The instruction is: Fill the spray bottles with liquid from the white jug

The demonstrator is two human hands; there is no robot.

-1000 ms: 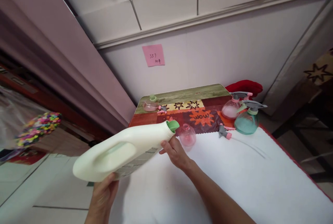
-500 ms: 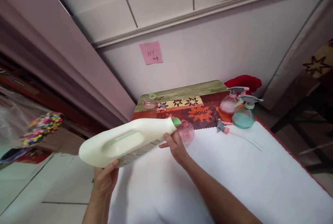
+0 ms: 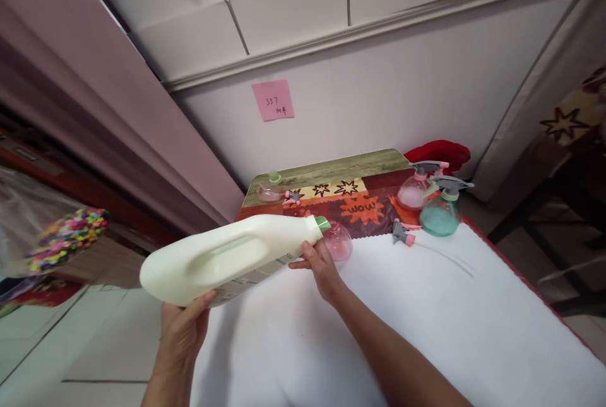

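Note:
A large white jug (image 3: 265,233) with a built-in handle lies tilted in the air, its green pouring spout (image 3: 322,224) over the mouth of a pink clear spray bottle (image 3: 339,244). My left hand (image 3: 187,318) is closed around the jug's lower end from beneath. Up near the neck, my right hand (image 3: 319,263) grips the jug from below, thumb on its side. The pink bottle stands open on the table, partly behind the jug's spout and my right hand. Whether liquid runs from the spout I cannot make out.
A grey and pink spray head (image 3: 403,233) with its tube lies right of the pink bottle. Two filled spray bottles, pink (image 3: 413,194) and teal (image 3: 441,214), stand farther right. Another pink bottle (image 3: 271,191) sits at the back left near a second spray head (image 3: 292,197). A white sheet (image 3: 426,325) covers the table's front.
Both hands keep hold of the jug over the pink bottle, its bottom end slightly lower and farther left in view. The whole view has shifted a little.

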